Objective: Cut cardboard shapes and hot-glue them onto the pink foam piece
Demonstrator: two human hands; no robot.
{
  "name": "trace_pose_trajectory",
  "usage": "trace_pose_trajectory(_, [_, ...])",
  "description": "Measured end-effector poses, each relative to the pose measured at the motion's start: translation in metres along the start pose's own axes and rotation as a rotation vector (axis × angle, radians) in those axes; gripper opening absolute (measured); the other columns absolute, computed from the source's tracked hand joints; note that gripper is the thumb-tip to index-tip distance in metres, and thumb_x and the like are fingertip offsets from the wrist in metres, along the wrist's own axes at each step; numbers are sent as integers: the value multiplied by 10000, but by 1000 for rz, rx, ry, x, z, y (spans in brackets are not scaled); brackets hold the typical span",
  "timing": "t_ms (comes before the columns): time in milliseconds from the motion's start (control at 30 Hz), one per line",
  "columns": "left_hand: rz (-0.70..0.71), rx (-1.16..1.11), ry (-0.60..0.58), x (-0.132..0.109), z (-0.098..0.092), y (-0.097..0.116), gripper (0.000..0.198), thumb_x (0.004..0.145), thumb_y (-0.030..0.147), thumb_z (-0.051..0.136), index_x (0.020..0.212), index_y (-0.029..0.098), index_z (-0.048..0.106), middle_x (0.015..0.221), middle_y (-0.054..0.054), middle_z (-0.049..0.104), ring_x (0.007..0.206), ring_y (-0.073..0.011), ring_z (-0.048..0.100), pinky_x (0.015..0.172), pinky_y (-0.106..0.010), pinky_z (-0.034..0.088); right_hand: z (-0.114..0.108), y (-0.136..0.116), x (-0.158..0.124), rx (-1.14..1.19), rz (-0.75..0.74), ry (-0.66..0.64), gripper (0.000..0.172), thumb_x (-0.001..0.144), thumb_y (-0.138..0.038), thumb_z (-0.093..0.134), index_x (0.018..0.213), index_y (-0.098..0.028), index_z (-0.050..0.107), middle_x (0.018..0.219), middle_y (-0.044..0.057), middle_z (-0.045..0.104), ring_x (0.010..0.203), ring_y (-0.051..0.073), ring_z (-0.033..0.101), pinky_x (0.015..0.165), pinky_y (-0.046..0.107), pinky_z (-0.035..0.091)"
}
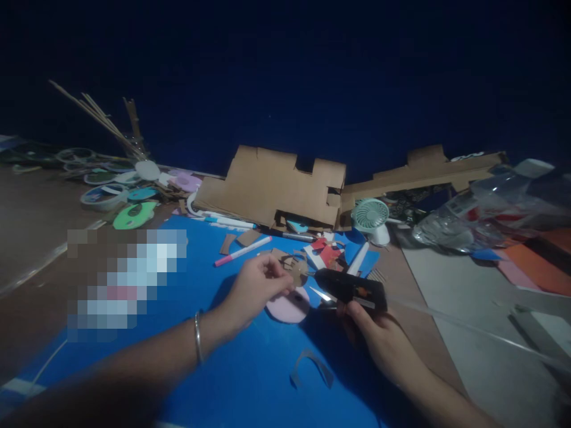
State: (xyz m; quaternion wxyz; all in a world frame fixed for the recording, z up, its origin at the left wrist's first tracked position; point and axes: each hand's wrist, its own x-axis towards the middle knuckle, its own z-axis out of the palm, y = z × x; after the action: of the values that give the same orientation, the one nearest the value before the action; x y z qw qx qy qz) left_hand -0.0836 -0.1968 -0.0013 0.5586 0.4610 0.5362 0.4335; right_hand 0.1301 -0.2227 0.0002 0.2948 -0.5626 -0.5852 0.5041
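My right hand (375,333) is wrapped around a black hot glue gun (352,288), whose nozzle points left. A small brown cardboard cutout (298,270) is right at the nozzle tip; whether they touch is unclear. The fingers of my left hand (259,285) are pinched together at the near edge of this cutout. Just below lies a pale pink round piece (289,306) with a dark spot, partly under the fingertips. Scissors (323,295) with a shiny blade lie beneath the glue gun. A curved grey-brown paper strip (311,365) rests nearer to me on the blue sheet (250,380).
Markers (243,251), paper scraps (328,252) and large cut cardboard (276,187) lie beyond my hands. A mint-green fan (371,215) and a clear plastic bottle (450,223) are at right. Tape rolls, a green cutout (134,215) and sticks (107,119) are at left.
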Motion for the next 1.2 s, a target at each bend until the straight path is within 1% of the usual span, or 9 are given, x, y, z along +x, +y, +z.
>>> trace_pose_trajectory(67, [6,-2,11,1,-2,1,174,697,208,639,668,175,470,673,-5,628,599,-128,617,485,-209,435,1,0,0,12,-10,-1,463,803,-580,397,607,-178,515,487,-16,464,451,127,450,440,238,392])
trace_pose_trajectory(200, [13,-1,13,2,-2,2,189,687,214,647,659,177,464,660,-1,627,583,-129,614,477,-210,432,2,-1,-1,-20,-16,14,498,789,-603,399,549,-179,504,477,2,477,456,134,467,437,244,397])
trace_pose_trajectory(400, [30,-11,-7,1,0,0,201,682,208,657,656,178,459,651,-3,637,584,-124,613,505,-215,446,6,0,-2,12,-16,61,489,764,-618,428,610,-170,548,480,-1,476,459,142,467,440,250,393])
trace_pose_trajectory(567, [27,-27,2,0,1,0,183,685,208,645,653,176,468,656,-11,644,587,-130,616,518,-228,453,4,-1,-3,-23,-18,15,500,798,-608,386,573,-181,521,481,-2,473,479,143,475,467,247,400])
trace_pose_trajectory(733, [-17,-68,16,0,1,3,188,683,231,643,645,174,468,634,-20,644,566,-129,602,489,-216,423,1,-4,-4,-74,21,-5,508,798,-597,373,498,-197,460,472,2,477,473,139,478,474,242,405])
trace_pose_trajectory(867, [-26,-66,22,0,0,5,204,673,226,656,628,170,465,573,13,588,501,-94,534,472,-202,397,3,-6,-4,-115,9,-4,497,796,-566,371,463,-206,448,460,6,475,477,145,480,495,249,409])
trace_pose_trajectory(1000, [-10,-83,10,-1,0,5,207,677,201,656,624,169,459,550,32,551,482,-76,492,464,-192,376,4,-7,-5,-111,48,-16,471,769,-567,385,463,-212,436,462,-4,446,472,143,462,473,248,391])
trace_pose_trajectory(1200, [-10,-79,5,-2,1,8,211,683,213,665,622,168,469,555,31,551,516,-88,518,488,-202,391,5,-5,-6,-170,91,-19,468,765,-572,396,469,-211,431,476,3,464,481,151,462,483,264,366])
